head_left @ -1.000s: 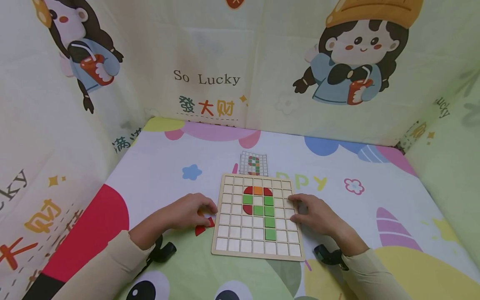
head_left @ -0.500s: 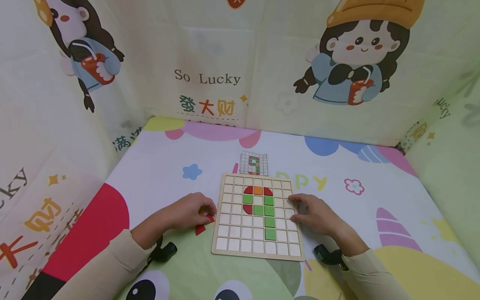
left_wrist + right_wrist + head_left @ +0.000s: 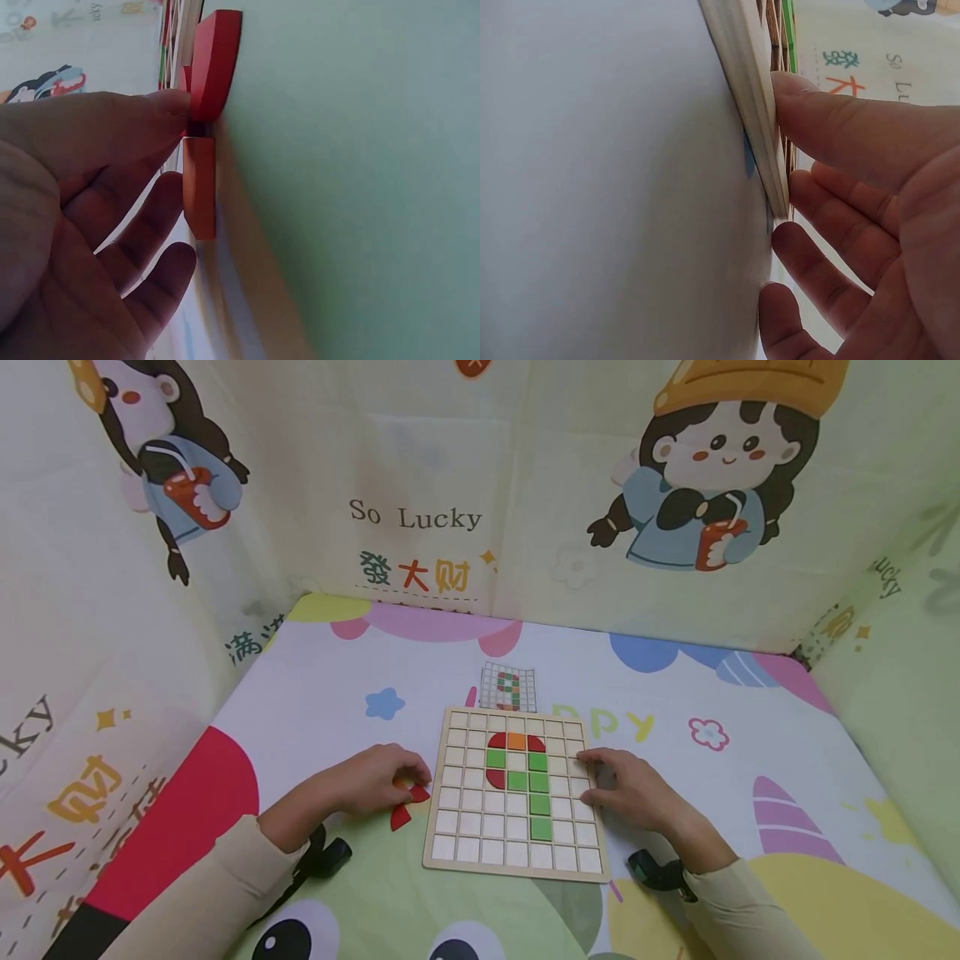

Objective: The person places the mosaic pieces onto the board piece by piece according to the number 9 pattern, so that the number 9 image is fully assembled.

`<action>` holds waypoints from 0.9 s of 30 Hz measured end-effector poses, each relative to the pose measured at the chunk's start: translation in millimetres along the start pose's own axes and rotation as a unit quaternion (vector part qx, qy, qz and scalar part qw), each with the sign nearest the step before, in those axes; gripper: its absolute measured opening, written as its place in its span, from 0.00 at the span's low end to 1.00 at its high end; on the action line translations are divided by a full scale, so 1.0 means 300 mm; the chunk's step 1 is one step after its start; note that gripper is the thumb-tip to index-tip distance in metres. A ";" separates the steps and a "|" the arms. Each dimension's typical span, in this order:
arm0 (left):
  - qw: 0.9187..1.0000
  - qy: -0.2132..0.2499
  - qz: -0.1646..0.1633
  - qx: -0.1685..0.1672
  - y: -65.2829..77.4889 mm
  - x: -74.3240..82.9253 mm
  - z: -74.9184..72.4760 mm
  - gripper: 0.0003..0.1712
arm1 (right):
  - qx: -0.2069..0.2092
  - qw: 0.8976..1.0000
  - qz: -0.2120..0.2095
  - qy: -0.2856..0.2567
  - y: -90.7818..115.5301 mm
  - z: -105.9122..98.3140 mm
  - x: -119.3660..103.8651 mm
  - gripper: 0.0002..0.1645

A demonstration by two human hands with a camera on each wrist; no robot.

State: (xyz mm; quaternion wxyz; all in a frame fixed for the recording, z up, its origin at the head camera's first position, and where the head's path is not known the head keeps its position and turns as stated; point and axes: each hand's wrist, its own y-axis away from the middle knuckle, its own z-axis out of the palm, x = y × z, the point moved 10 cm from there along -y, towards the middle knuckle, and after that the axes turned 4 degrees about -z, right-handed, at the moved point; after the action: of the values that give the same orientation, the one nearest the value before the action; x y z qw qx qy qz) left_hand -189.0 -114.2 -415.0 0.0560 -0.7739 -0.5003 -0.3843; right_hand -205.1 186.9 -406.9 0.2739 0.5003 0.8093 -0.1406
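A wooden grid board [image 3: 517, 870] lies flat in the head view, with green, red and orange tiles forming a 9-like shape in its cells. At its left side my left hand [image 3: 375, 779] pinches a small red piece [image 3: 419, 793] between thumb and index finger. A second red piece [image 3: 401, 817] lies just below the fingertips. In the left wrist view, an orange piece [image 3: 199, 187] sits by the middle finger; the hand covers it in the head view. My right hand [image 3: 637, 789] rests thumb and fingertips on the board's right edge, fingers loosely bent.
A small card [image 3: 489, 689] with a printed coloured grid pattern lies just behind the board. The table has a cartoon-printed cover [image 3: 300, 693], and printed cloth walls [image 3: 525, 460] enclose its back and sides.
My left hand has shifted slightly left and away from the board, and its fingers have drawn in over the orange piece. The board and my right hand have stayed put.
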 end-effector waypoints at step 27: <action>0.999 -0.009 -0.027 0.041 -0.018 -0.020 -0.007 0.12 | 0.002 1.000 -0.005 0.004 0.001 0.002 0.003 0.32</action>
State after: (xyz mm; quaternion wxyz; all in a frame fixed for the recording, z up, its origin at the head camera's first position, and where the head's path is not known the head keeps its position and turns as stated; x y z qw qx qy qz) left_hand -195.7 -117.1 -419.0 0.0729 -0.7606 -0.5369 -0.3577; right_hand -205.1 187.3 -407.7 0.2687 0.4975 0.8125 -0.1419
